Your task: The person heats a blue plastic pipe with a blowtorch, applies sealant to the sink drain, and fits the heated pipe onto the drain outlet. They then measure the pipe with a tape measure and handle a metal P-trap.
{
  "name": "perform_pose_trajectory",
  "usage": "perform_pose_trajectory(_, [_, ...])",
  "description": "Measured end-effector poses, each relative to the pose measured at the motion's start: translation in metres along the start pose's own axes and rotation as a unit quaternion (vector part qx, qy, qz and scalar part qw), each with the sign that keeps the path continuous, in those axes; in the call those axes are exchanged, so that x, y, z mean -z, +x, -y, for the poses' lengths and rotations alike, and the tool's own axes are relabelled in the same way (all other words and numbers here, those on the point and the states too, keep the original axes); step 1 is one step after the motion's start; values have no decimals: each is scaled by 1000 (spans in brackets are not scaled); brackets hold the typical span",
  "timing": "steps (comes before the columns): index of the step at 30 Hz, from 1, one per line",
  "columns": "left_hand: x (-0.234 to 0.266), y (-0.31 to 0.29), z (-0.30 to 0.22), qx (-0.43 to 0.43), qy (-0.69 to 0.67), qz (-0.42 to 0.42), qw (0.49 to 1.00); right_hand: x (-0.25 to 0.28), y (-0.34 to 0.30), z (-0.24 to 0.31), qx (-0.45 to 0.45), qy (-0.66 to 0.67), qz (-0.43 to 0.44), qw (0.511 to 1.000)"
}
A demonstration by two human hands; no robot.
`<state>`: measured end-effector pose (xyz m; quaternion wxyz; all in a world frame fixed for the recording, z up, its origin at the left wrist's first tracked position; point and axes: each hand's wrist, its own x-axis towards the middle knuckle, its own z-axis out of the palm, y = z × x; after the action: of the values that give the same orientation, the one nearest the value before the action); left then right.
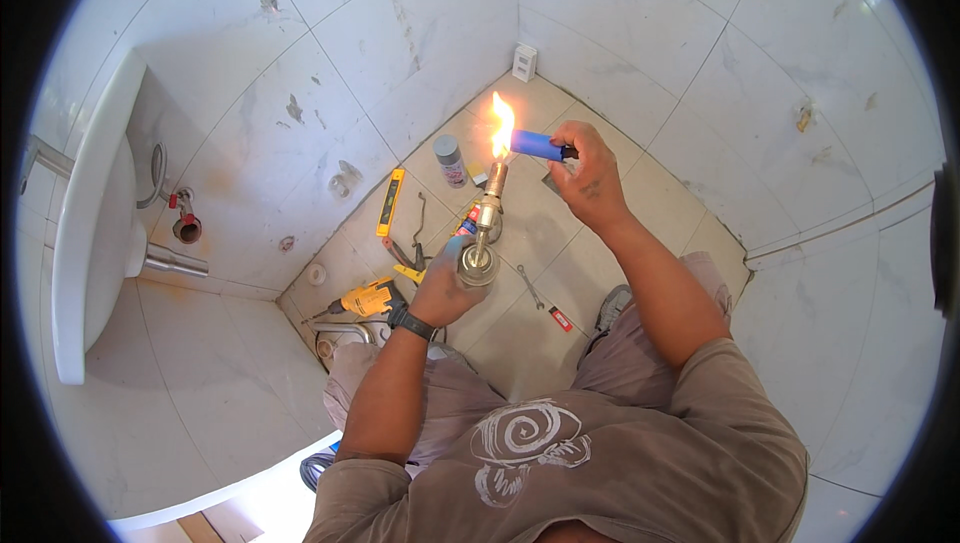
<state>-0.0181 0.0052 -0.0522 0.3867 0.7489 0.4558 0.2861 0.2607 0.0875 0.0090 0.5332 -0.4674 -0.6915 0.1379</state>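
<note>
My left hand (447,283), with a dark watch strap at the wrist, is closed around a blowtorch (488,215) held upright in front of me. A tall orange flame (502,125) rises from the torch's metal nozzle. From the right, my right hand (590,178) pinches the dark far-right end of a short blue pipe (535,145). The pipe lies roughly level, and its left end is at the flame. Glare from the fire hides that end's edge.
On the tiled floor lie a yellow spirit level (391,203), a yellow drill (366,298), a wrench (530,286) and a red lighter (560,318). A spray can (450,161) stands near the corner. At left are a white washbasin (85,243) and a red-handled valve (186,218).
</note>
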Motion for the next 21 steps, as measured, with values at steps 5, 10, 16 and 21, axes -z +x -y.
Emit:
perform_pose_trajectory(5, [1, -1, -1, 9, -11, 1, 1000, -2, -2, 7, -150, 97, 33, 983])
perform_pose_trajectory(10, [1, -2, 0, 22, -19, 3, 1000, 4, 4, 8, -309, 238, 71, 918])
perform_pose_trajectory(16, [0, -1, 1, 11, -13, 3, 1000, 11, 10, 3, -456, 376, 117, 798])
perform_pose_trajectory(21, [-3, 0, 2, 18, -44, -16, 999, 2, 5, -2, -358, 299, 82, 881])
